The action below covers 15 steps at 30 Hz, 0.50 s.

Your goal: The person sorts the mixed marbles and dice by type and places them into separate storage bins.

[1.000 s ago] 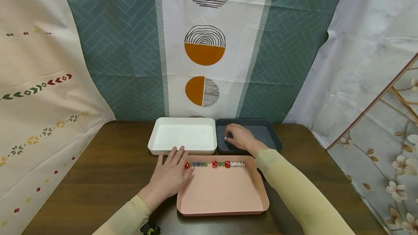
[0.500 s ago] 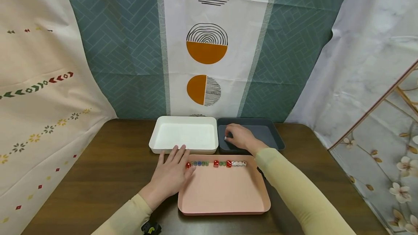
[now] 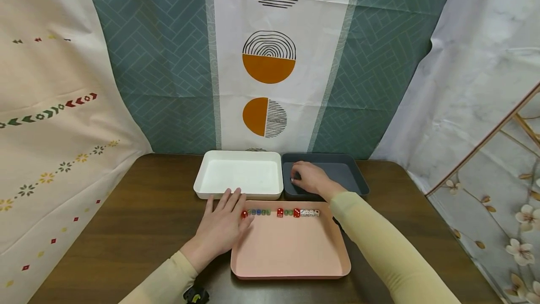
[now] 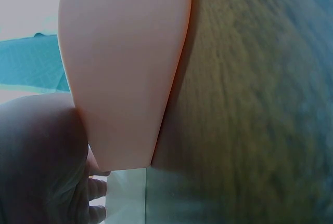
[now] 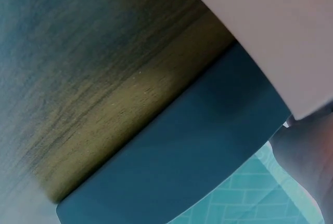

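Note:
My left hand [image 3: 220, 225] lies with straight, spread fingers across the back-left corner of the pink tray [image 3: 291, 252]; its fingertips reach the near wall of the white tray [image 3: 240, 177]. Over the dark tray [image 3: 339, 176], my right hand [image 3: 311, 178] has curled fingers and pinches a tiny white piece, apparently a die [image 3: 292, 180]. Along the pink tray's back wall runs a row of dice: red dice [image 3: 280, 212], greenish clear dice [image 3: 288, 212], a blue die [image 3: 258, 212] and white dice [image 3: 310, 212]. The left hand partly covers the row's left end.
White and dark trays stand side by side behind the pink one, on a brown wooden table [image 3: 105, 229]. A patterned cloth [image 3: 266, 121] hangs behind them. The pink tray's wall [image 4: 125, 68] fills much of the left wrist view; the dark tray's wall [image 5: 166, 146] shows in the right.
The head view has shifted slightly. Both hands keep practically the same place, the right over the dark tray and the left at the pink tray's corner.

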Each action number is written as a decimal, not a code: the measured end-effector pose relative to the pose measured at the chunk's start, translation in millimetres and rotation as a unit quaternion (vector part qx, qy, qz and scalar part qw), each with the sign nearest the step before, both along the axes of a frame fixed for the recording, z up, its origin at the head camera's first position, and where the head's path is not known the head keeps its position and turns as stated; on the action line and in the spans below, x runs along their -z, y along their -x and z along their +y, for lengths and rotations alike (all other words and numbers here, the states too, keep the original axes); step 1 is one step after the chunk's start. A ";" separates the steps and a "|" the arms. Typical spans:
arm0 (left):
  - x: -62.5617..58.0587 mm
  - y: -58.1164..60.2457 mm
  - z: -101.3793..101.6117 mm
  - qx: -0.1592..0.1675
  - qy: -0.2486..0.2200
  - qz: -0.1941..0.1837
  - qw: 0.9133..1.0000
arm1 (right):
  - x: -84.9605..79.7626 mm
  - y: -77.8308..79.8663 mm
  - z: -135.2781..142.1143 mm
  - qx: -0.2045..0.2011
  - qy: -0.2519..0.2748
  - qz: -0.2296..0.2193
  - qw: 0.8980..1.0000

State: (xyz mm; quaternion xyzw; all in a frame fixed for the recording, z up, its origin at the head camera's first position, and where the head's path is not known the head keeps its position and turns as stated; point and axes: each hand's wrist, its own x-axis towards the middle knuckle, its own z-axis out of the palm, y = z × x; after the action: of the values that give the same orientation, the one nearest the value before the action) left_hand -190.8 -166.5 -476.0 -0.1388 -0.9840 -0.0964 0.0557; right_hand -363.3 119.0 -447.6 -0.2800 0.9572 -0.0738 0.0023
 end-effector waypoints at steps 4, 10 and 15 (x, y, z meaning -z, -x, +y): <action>-0.6 -0.8 0.9 -0.001 -0.002 -0.001 1.000 | -0.6 -0.9 0.4 0.001 0.003 -0.002 1.000; 0.0 -0.2 1.1 -0.002 -0.001 -0.001 1.000 | -3.2 -3.3 2.2 0.002 0.008 -0.008 1.000; 0.2 -0.2 0.7 -0.003 0.004 0.000 1.000 | -8.3 -6.4 4.3 0.005 0.002 -0.012 1.000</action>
State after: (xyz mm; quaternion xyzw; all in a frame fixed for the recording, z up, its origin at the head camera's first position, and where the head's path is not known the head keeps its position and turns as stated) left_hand -190.7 -165.9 -476.2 -0.1356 -0.9849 -0.0924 0.0555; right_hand -356.9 123.3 -439.3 -0.2746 0.9582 -0.0791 0.0133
